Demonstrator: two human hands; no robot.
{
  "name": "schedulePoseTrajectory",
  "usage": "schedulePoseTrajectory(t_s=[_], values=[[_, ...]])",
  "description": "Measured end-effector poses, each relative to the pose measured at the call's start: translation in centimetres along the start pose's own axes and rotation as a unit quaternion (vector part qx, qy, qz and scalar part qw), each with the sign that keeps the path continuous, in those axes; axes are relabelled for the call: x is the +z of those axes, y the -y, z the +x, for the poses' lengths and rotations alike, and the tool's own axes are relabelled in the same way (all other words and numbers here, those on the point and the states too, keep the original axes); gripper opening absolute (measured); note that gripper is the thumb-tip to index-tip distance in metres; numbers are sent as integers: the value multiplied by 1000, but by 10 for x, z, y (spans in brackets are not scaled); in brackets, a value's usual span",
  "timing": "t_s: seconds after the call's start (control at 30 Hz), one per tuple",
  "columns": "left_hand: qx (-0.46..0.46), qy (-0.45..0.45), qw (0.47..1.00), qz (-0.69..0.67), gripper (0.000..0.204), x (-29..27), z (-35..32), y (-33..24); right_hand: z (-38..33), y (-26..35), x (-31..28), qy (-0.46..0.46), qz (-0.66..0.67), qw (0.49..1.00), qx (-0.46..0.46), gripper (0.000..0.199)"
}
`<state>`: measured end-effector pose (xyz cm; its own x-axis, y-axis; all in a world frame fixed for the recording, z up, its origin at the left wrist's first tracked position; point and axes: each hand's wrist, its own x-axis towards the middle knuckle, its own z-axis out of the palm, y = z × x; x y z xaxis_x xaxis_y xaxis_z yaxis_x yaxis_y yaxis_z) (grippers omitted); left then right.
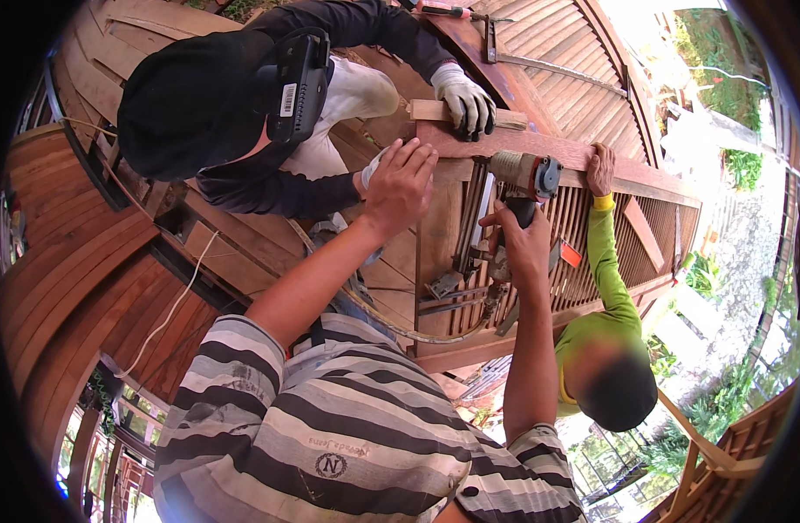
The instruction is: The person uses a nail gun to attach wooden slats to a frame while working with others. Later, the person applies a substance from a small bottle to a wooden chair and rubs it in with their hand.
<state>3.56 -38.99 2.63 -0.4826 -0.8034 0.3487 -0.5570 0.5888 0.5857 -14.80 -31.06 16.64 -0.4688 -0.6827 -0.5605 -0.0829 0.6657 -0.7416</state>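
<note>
Reddish-brown curved timber planking surrounds the work on the left and above, with green garden and pale paving beyond the right hand.

**Hand state.** The right hand (524, 240) is closed around the dark grip of a grey pneumatic nail gun with a round blue-ringed head (524, 174), nose set against the long reddish wooden rail (539, 146). The left hand (401, 181) lies open, palm down, on the same rail just left of the gun; it grips nothing.

**Adjacent parts.** Below the right hand sits a slatted wooden panel in a timber frame (592, 261). Above the left hand, a co-worker's white-gloved hand (466, 98) presses a short pale wooden block (430, 110) onto the rail. To the right of the gun, a second co-worker's bare hand in a yellow-green sleeve (601, 167) clasps the rail.

**Hazards (judgement).**
- Three hands lie near the gun's nose; a deflected or through-driven nail could strike fingers.
- A tilted nose may cause the fastener to exit the rail face.
- The rail could shift if any bracing hand relaxes, misplacing the nail.
- The hose trailing below the right hand could snag and jerk the gun.
</note>
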Motion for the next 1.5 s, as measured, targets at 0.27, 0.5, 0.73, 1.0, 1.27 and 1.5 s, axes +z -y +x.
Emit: schedulePoseTrajectory(t_s=[0.27, 0.5, 0.73, 1.0, 1.27, 1.5], values=[[4, 6, 1000, -4, 43, -3, -1, 5, -4, 0, 9, -18, -6, 1000, -12, 21], [9, 16, 1000, -13, 46, -6, 0, 7, -1, -2, 7, -10, -21, 1000, -15, 22], [4, 11, 999, -32, 45, -4, 0, 8, 0, 9, 12, -3, -36, 999, 11, 27], [8, 13, 998, -60, 45, -3, -2, 11, 3, 14, 13, -8, -32, 999, 37, 26], [8, 27, 994, -101, 44, -8, -1, 16, 5, 8, 12, -12, -21, 999, 34, 27], [8, 15, 987, -160, 52, -15, -14, 27, -20, -4, 33, -84, 12, 996, 29, 26]])
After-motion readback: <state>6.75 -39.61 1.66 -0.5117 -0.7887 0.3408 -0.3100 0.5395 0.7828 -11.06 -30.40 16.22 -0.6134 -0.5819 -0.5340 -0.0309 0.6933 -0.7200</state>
